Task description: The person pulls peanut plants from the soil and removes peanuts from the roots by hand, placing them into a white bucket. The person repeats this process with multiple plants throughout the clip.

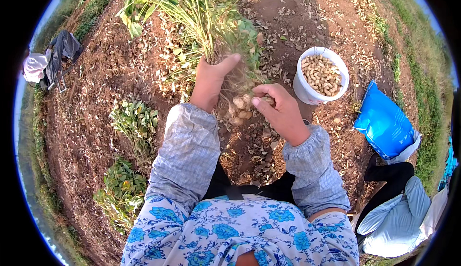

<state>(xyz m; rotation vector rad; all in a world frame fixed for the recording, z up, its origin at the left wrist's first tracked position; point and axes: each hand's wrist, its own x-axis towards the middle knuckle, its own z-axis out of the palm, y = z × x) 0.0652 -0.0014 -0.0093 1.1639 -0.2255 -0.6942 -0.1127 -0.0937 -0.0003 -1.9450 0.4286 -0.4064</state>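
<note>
My left hand [209,84] grips a bunch of peanut plants [205,24] low on the stems, thumb stretched to the right. The leafy tops point away from me, and the roots hang towards me, slightly blurred. A cluster of pale peanut pods [240,109] dangles from those roots between my hands. At its right side, my right hand [282,112] pinches peanut pods [268,101] between thumb and fingers; the palm side is hidden. Beyond my right hand stands a white plastic bucket [301,90] holding many picked peanuts [321,75].
A blue printed sack [383,122] lies at the right, beside a seated person [392,208]. Another person [54,60] sits at the far left. Bundles of pulled plants [135,125] lie left of my arm. Dry leaves litter the brown soil [86,122].
</note>
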